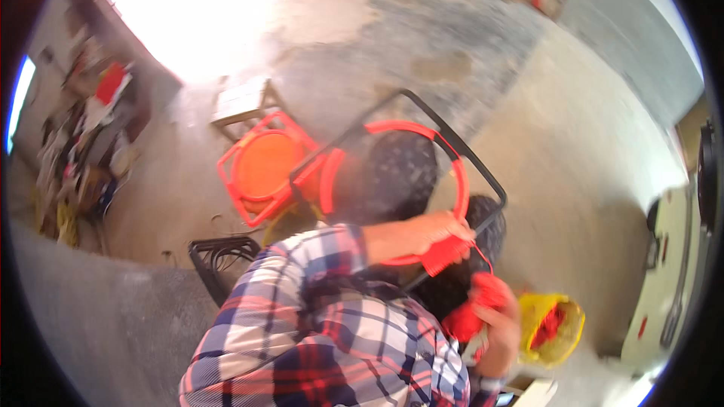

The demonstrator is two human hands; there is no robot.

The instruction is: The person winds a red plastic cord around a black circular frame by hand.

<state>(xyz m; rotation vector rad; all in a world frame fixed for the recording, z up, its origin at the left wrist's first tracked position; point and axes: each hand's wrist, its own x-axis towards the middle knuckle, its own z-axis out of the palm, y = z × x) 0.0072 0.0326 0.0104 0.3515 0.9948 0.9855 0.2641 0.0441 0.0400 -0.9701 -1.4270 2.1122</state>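
A black square frame (489, 173) with a round ring (461, 181) inside it rests over my lap, tilted. Parts of the ring are wrapped in red and other parts are black. My left hand (434, 232) reaches across and grips the ring's near right side, where close turns of red cord (445, 255) cover it. From there a single red strand runs down to a bundle of red cord (483, 303). Low on the right, my right hand (499, 332) is closed around that bundle. Motion blurs the fingers somewhat.
Left of the frame stands a red stool-like frame (226, 173) with an orange round seat (268, 164), beside a small wooden stool (241, 98). A yellow bag (569, 335) with red material inside sits at right. Piled items (83, 136) line the left wall; a black frame (207, 260) lies nearby.
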